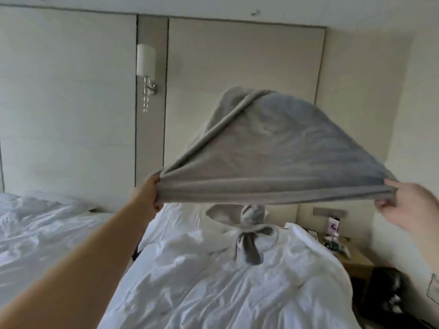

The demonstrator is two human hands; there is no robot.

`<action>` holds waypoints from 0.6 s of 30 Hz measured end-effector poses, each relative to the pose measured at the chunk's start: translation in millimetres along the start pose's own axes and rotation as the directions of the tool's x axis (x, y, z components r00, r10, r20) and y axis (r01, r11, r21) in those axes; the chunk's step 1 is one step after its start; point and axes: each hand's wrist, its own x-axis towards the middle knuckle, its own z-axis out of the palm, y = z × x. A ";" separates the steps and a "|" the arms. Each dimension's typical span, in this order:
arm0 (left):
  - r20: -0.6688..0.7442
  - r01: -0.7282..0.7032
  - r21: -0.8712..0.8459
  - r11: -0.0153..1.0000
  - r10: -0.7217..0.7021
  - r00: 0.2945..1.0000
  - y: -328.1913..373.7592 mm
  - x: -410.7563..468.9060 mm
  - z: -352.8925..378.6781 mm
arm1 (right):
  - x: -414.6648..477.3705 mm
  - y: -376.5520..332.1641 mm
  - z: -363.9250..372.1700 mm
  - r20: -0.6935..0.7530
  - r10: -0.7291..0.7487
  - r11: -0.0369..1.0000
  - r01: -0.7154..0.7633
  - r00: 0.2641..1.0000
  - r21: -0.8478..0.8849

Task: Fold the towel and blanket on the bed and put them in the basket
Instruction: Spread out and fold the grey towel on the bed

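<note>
The left forearm point(78, 257) is stretching out over the bed point(213, 293), both hands holding a grey cloth point(273, 157) in the air.
The left hand point(147, 193) is gripping one corner with curled fingers and the right hand point(401, 200) is pinching the other, the cloth billowing between them. A second grey cloth point(249, 243) is lying crumpled on the white bedding beyond.

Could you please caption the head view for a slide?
The left hand and right hand grip a grey cloth by its corners above the white bed.

cloth point(273, 157) over bed point(213, 293), nightstand point(356, 260) R of it, wall lamp point(146, 60) behind
</note>
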 end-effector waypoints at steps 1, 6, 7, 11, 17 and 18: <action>-0.039 0.057 0.010 0.998 -0.057 0.998 -22.1 1.1 -12.7 | -11.5 30.8 -13.6 -0.046 0.127 0.991 -0.129 0.991 -0.039; -0.249 0.196 0.350 0.916 -0.111 0.962 -151.4 -27.2 -101.8 | -99.1 165.5 -125.5 -0.199 0.617 0.775 -0.632 0.761 -0.012; -0.252 0.213 0.437 0.874 -0.108 0.962 -177.0 -39.1 -120.8 | -114.7 186.0 -149.3 -0.282 0.638 0.740 -0.672 0.716 -0.032; -0.330 0.409 0.591 0.695 -0.254 0.909 -265.4 -89.8 -194.9 | -180.4 250.2 -232.7 -0.467 0.679 0.584 -0.802 0.567 -0.126; -0.450 0.638 0.604 0.478 -0.456 0.768 -340.7 -154.3 -264.6 | -247.3 288.9 -300.3 -0.500 0.687 0.430 -0.849 0.528 -0.305; -0.440 0.645 0.603 0.469 -0.479 0.760 -344.6 -163.8 -267.2 | -256.5 287.7 -302.6 -0.506 0.685 0.425 -0.852 0.523 -0.306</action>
